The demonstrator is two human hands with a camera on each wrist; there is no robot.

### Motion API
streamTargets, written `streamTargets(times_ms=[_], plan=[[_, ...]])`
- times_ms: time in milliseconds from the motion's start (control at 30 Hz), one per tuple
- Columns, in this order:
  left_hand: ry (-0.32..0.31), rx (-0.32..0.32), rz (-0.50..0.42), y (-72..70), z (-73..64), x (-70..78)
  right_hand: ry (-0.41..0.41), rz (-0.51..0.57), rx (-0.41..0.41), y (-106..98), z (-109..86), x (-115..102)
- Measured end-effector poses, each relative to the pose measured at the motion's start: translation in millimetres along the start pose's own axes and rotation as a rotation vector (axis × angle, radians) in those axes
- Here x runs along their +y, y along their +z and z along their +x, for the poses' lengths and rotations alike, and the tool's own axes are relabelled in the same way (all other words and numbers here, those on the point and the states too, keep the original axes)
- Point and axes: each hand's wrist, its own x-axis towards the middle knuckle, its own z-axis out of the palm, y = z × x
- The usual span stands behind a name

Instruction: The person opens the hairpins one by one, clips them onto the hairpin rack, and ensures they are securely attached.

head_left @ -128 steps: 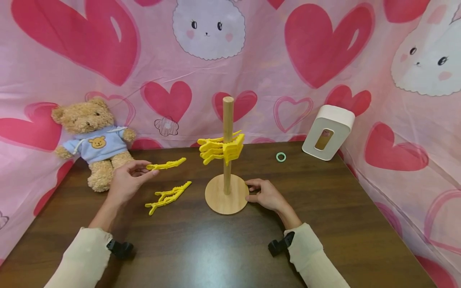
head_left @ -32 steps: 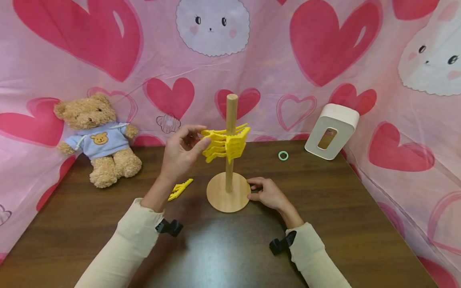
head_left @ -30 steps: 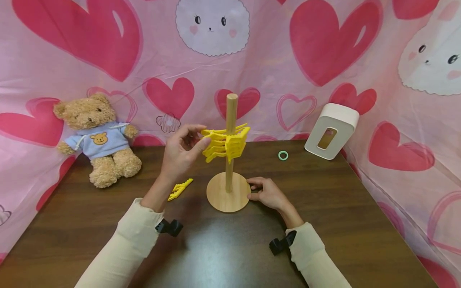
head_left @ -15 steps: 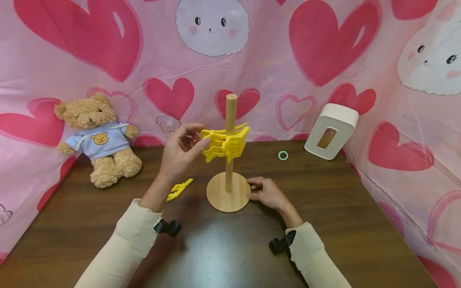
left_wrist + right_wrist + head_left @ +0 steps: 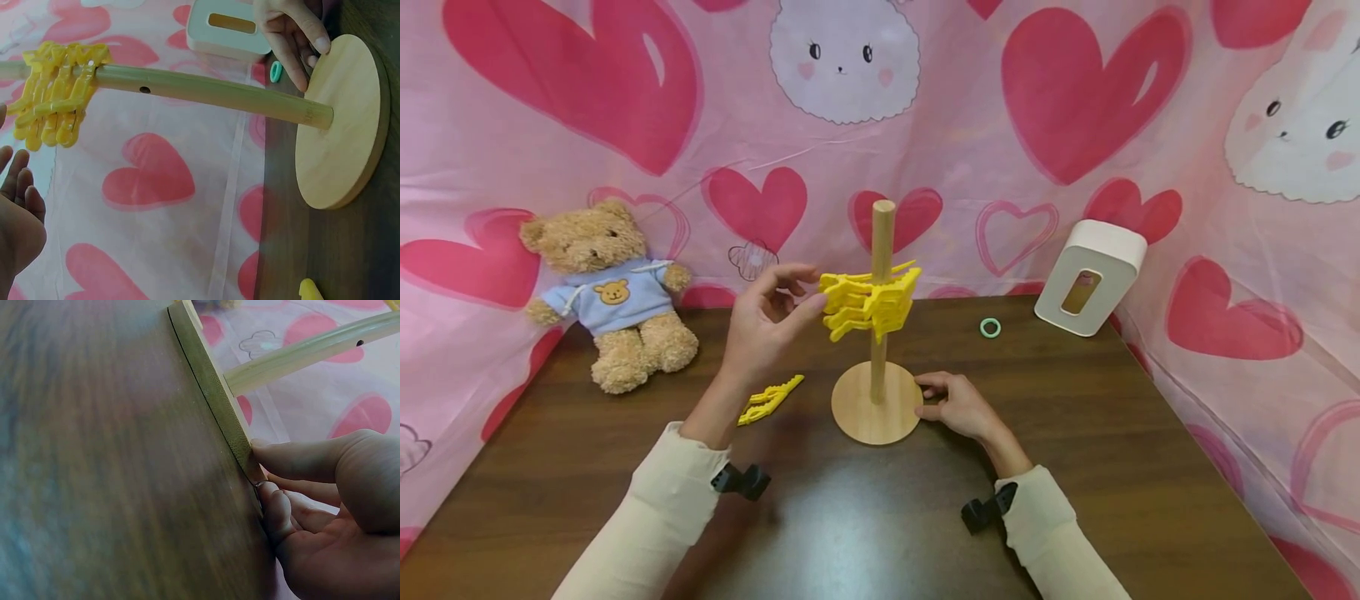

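A person's left hand [image 5: 760, 329] reaches the yellow clips [image 5: 891, 307] stacked on an upright wooden post [image 5: 882, 233], thumb and fingers parted at the clips' near ends; whether they touch cannot be told. The clips sit one above another around the post's upper half, well above its round base [image 5: 856, 412]. The right hand [image 5: 958, 406] pinches the base's rim, thumb on the upper edge, other fingers curled in at the side. Loose yellow pieces [image 5: 771, 400] lie flat on the dark worktop [image 5: 1037, 517], left of the base. A teddy bear [image 5: 621, 296] in a blue top leans against a pink heart-print cloth [image 5: 955, 125] at far left, while a green ring [image 5: 982, 328] and a tilted white box [image 5: 1051, 292] occupy the right rear.
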Motion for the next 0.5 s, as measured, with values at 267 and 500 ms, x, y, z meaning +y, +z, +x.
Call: streamTargets(times_ms=[267,500], plan=[[-0.059,-0.001,0.039,-13.3,-8.6,-6.6,0.005,0.011,0.004,-0.6,-0.6,-0.9],[-0.093,-0.031,0.161,-37.0,-20.3,-20.2,-0.004,0.012,-0.001,0.4,-0.7,-0.4]])
